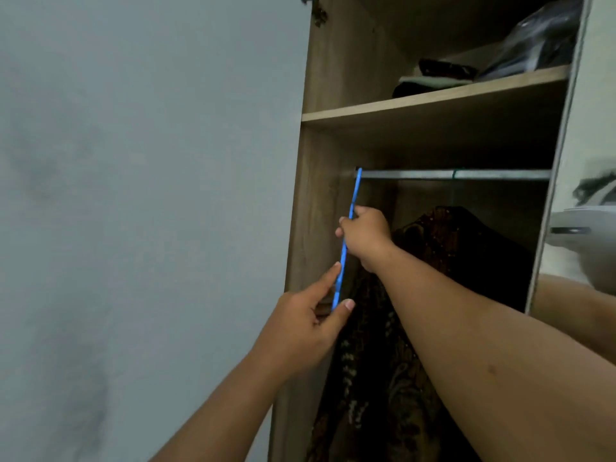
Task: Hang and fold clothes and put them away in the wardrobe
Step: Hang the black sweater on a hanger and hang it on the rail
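Right hand (365,233) is closed around the upper part of a blue hanger (346,241), seen edge-on as a thin blue line. Above this hand the hanger's top reaches the left end of a metal rail (466,174) inside an open wardrobe (320,195); whether the hook is fully over the rail cannot be told. Below and nearer the person, the left hand (306,331) pinches the hanger's lower end between thumb and fingers. A dark patterned garment (383,378) hangs down just right of both hands, close to the wardrobe's left wall; how it sits on the hanger is hidden. Above the rail, a shelf (433,98) carries folded clothes.

To do this step well, the right hand probably should lift the hook clear over the rail and settle it, while the left hand steadies the lower end so the garment does not slide off. The tight spot beside the wall may snag the fabric.
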